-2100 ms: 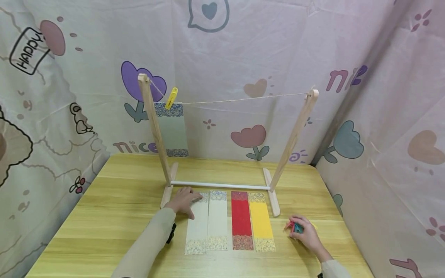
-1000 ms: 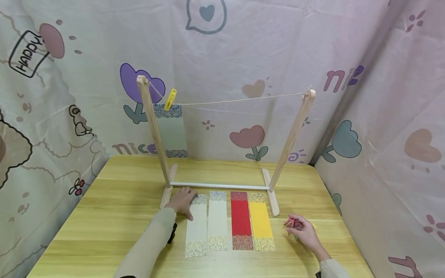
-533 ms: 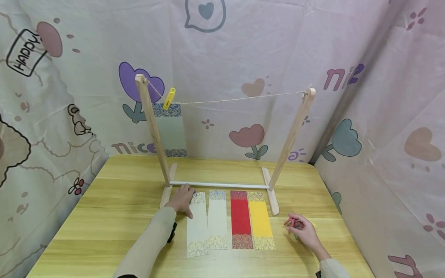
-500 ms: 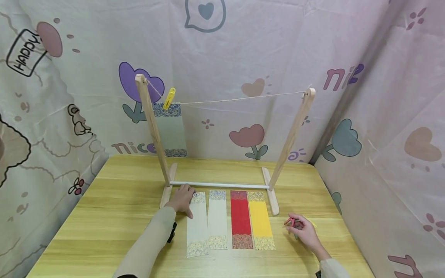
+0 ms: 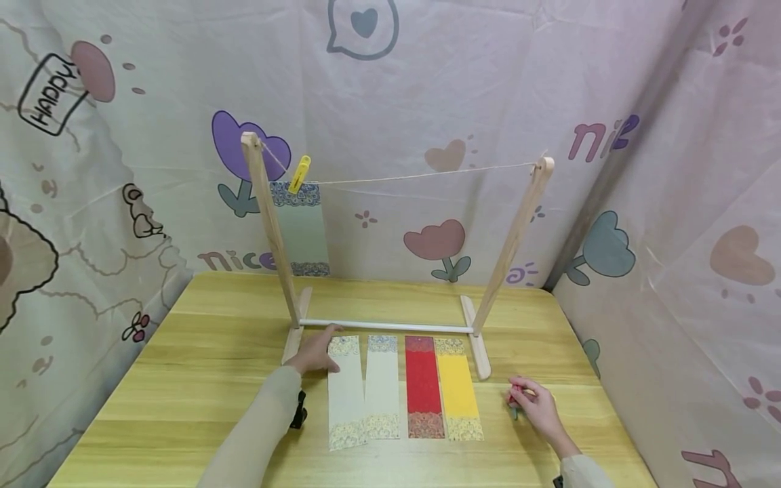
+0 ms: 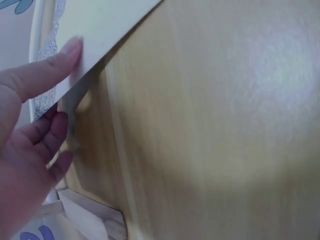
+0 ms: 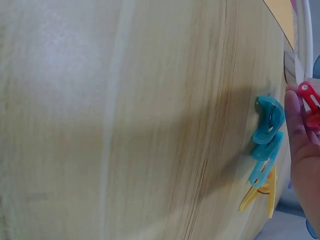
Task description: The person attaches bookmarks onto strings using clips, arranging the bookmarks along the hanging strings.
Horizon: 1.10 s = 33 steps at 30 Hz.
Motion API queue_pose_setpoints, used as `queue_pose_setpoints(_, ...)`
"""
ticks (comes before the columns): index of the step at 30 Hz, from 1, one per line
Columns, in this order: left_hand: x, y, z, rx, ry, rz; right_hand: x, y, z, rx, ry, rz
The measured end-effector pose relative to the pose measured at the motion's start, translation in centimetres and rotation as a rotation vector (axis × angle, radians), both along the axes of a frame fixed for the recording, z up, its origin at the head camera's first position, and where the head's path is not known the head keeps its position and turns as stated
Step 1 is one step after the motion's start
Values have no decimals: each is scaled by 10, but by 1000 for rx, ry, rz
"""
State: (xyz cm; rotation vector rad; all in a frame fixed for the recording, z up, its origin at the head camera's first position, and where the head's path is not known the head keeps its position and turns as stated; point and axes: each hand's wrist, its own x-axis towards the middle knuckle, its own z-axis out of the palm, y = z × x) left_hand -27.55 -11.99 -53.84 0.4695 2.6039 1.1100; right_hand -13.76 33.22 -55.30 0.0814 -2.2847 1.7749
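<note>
A: Pale cream paper strip with patterned ends (image 5: pixel 346 390), lower centre, long axis running away from the person. Left hand (image 5: pixel 315 352) pinches its far-left corner, lifted off the wooden table (image 5: pixel 183 379).

B: Right hand (image 5: pixel 532 407), lower right, holds a red plastic clothespin (image 7: pixel 310 102); blue clothespins (image 7: pixel 266 145) beside it.

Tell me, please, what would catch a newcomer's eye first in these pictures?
Most striking is the wooden rack at the back of the table, with a pale green strip pegged to its string by a yellow clip. In front lie four paper strips; the red strip stands out, and the left hand lifts the cream strip by its top corner. At right, the right hand holds a red clip.
</note>
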Motion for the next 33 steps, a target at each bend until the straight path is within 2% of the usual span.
queue_pose_setpoints(2, 1, 0, 0, 76, -16, 27, 0, -1, 1, 10, 4, 6)
queue_pose_setpoints(6, 2, -1, -1, 230, -74, 80, -1, -2, 2, 7, -45, 12)
queue_pose_setpoints(9, 2, -3, -3, 324, -120, 115, -2, -2, 3, -34, -63, 8)
queue_pose_setpoints(14, 1, -3, -2, 390, -139, 153, -3, -4, 2, -76, -18, -23)
queue_pose_setpoints(16, 0, -3, -1, 422, -142, 150, -4, -5, 2, -90, -16, -36)
queue_pose_setpoints(21, -3, -4, 2, 464, -128, 120, -8, -7, 4, -167, -69, -61)
queue_pose_setpoints(24, -2, -4, 4, 465, -122, 126, -9, -10, 8, -192, -111, -69)
queue_pose_setpoints(28, -1, -3, 7, 476, -133, 150, -9, -13, 12, -237, -132, -48)
queue_pose_setpoints(33, -1, -2, 10, 515, -186, 170, -9, -16, 16, -322, -102, 36)
